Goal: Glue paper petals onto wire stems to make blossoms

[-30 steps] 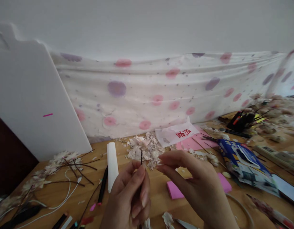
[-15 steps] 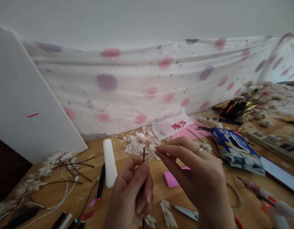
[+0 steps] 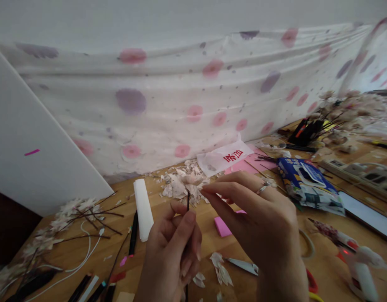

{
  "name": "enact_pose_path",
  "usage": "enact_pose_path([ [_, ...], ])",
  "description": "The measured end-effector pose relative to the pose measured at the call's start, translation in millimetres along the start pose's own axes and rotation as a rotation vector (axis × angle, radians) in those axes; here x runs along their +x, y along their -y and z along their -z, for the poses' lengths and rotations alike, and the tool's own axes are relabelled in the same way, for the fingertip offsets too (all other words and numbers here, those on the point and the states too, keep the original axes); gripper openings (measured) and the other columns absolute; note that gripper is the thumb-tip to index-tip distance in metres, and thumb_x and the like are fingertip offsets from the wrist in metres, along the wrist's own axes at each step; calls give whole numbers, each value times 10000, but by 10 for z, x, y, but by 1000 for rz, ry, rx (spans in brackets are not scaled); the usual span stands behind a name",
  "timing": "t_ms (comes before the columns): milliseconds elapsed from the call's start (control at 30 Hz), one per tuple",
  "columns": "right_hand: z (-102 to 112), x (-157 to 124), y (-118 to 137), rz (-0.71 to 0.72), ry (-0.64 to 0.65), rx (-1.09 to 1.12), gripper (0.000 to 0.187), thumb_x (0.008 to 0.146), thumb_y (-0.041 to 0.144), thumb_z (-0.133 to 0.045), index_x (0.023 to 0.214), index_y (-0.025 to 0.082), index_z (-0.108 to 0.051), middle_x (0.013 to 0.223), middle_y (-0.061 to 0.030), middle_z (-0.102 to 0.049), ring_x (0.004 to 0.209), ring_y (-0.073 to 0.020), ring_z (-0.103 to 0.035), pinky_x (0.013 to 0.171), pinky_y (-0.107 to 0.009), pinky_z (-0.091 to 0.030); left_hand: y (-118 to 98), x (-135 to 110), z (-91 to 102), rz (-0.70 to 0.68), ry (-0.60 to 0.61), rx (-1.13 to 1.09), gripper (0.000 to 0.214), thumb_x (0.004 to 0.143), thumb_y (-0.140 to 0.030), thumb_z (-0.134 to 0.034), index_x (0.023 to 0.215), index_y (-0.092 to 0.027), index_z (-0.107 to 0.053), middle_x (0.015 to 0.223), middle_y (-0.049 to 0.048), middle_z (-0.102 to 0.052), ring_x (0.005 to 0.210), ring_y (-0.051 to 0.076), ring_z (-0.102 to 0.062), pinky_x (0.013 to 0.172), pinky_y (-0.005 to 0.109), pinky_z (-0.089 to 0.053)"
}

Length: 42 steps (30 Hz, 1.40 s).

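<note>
My left hand [image 3: 174,247] is closed round a thin dark stem [image 3: 188,201] held upright, its tip poking above the thumb and its lower end showing below the fist. Just right of that tip, my right hand [image 3: 253,218] has thumb and forefinger pressed together; whatever sits between them is too small to make out. A ring is on one of its fingers. Behind the stem tip lies a heap of pale pinkish petals [image 3: 177,184], partly hidden by the hands. A few loose petals [image 3: 221,268] and a scissors blade [image 3: 242,265] lie below.
Flower branches [image 3: 76,209] and a white cable [image 3: 86,253] lie at left. A folded white paper strip [image 3: 143,209] stands near a black marker [image 3: 133,235]. Pink sticky notes [image 3: 223,226], a blue packet [image 3: 302,180], a phone [image 3: 369,214], a glue gun [image 3: 350,247] and a power strip [image 3: 359,176] are at right.
The view has shifted slightly, so the table things sit a little higher and further left. Both hands keep nearly the same pose, the right fingertips still close to the stem tip.
</note>
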State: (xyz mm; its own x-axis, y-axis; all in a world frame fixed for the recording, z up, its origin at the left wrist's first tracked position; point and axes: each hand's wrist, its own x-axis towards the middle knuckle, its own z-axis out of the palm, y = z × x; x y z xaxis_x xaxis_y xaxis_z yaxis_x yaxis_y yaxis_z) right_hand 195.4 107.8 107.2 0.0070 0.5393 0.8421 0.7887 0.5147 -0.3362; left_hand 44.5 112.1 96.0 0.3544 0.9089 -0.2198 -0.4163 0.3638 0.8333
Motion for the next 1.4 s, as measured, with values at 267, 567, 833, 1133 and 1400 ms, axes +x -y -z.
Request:
enact_pose_path([
  [267, 13, 14, 7, -23, 23, 32, 95, 923, 103, -673, 896, 191, -695, 851, -9, -711, 792, -135, -656, 693, -267, -507, 11, 5, -39, 3, -10, -13, 413, 759, -431, -857, 825, -222, -508, 455, -118, -548, 317, -2, -217, 310, 76, -218],
  [567, -19, 24, -23, -24, 55, 26, 97, 934, 114, -663, 915, 209, -661, 831, 16, -727, 772, -133, -668, 670, -256, -507, 2, 32, 9, 78, 46, -75, 351, 788, -386, -838, 858, -222, -536, 454, -126, -518, 318, 3, -163, 297, 79, -209],
  [833, -19, 10, -12, -2, 21, -25, 116, 934, 166, -692, 966, 265, -641, 814, 23, -740, 753, -153, -718, 680, -274, -558, -10, 38, 44, 120, 79, -127, 335, 794, -354, -834, 816, -217, -529, 447, -127, -510, 316, 0, -118, 279, 75, -210],
  [1133, -43, 15, -9, -16, -25, -29, 119, 933, 152, -678, 974, 250, -624, 773, 37, -699, 708, -137, -686, 652, -264, -532, 6, 46, 71, 116, 123, -167, 271, 831, -323, -805, 824, -210, -559, 465, -117, -531, 316, 0, -129, 278, 72, -240],
  [1400, -43, 12, -17, 2, -39, -23, 115, 934, 145, -667, 952, 247, -616, 784, 34, -708, 720, -139, -686, 647, -265, -524, -10, 59, 47, 130, 118, -159, 303, 803, -340, -825, 832, -214, -551, 449, -128, -509, 313, 2, -94, 271, 76, -227],
])
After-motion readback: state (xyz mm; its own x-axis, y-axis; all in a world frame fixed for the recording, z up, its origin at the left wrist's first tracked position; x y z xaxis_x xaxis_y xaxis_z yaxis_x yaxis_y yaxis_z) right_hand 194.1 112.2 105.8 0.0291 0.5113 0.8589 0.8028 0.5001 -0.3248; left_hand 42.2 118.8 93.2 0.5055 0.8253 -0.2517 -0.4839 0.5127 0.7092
